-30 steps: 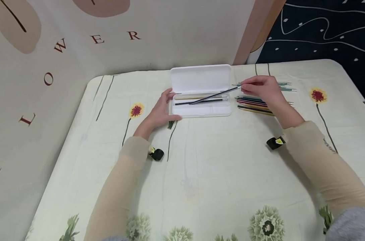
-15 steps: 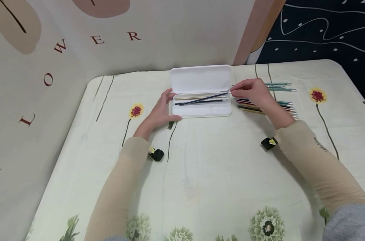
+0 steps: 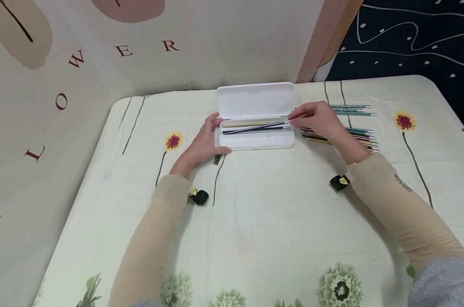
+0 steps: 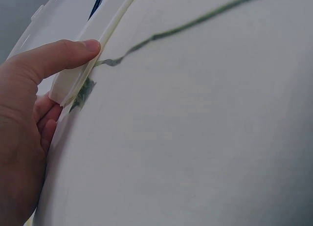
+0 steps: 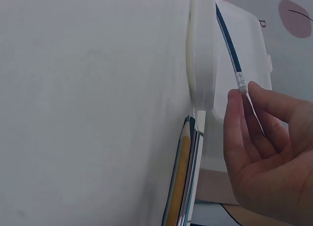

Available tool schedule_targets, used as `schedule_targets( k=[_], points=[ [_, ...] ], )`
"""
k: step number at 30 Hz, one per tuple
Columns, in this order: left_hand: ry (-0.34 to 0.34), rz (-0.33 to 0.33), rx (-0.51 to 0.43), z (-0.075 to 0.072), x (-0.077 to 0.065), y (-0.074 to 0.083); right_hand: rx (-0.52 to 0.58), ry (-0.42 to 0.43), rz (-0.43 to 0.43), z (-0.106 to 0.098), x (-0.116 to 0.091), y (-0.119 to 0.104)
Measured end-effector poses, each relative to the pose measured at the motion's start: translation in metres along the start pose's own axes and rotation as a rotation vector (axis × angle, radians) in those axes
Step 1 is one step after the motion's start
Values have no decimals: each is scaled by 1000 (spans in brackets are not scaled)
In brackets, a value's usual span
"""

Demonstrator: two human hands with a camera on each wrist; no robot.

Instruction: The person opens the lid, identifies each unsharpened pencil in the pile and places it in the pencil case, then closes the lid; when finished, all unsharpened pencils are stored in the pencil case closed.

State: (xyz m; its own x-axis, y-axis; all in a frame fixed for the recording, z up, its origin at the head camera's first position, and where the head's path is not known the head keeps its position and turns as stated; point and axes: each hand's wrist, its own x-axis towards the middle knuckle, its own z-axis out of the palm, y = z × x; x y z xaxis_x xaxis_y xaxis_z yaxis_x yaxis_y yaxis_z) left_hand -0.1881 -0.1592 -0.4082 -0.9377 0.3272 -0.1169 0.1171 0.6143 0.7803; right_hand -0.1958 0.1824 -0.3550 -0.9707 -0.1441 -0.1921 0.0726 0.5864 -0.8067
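Note:
A white pencil case (image 3: 255, 143) lies open on the cloth with its lid (image 3: 255, 100) tipped back. Along its left end, my left hand (image 3: 203, 143) grips the case, thumb on the front edge in the left wrist view. Between thumb and fingertips my right hand (image 3: 317, 119) pinches a dark blue pencil (image 5: 229, 40) by its white eraser end. That pencil slants over the case, its far end low at the left; whether it touches the bottom I cannot tell. Inside the case lie a black pencil (image 3: 272, 128) and a gold one (image 3: 235, 125).
Right of the case lies a bundle of several pencils (image 3: 364, 138) in mixed colours, partly under my right hand. Several teal pencils (image 3: 354, 113) lie behind it. A patterned cloth (image 3: 255, 221) covers the table, and a printed wall hanging (image 3: 235, 42) stands close behind.
My right hand has moved left and slightly down, bringing the dark blue pencil from beyond the case's right end to over its inside. The left hand has stayed put.

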Motion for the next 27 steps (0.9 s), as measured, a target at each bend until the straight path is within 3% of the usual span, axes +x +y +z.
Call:
schedule_targets(
  k=[12, 27],
  points=[
    [3, 9, -8, 0, -1, 1, 12, 13, 4, -12, -4, 5],
    [4, 2, -3, 1, 1, 0, 134, 35, -6, -33, -10, 20]
  ],
)
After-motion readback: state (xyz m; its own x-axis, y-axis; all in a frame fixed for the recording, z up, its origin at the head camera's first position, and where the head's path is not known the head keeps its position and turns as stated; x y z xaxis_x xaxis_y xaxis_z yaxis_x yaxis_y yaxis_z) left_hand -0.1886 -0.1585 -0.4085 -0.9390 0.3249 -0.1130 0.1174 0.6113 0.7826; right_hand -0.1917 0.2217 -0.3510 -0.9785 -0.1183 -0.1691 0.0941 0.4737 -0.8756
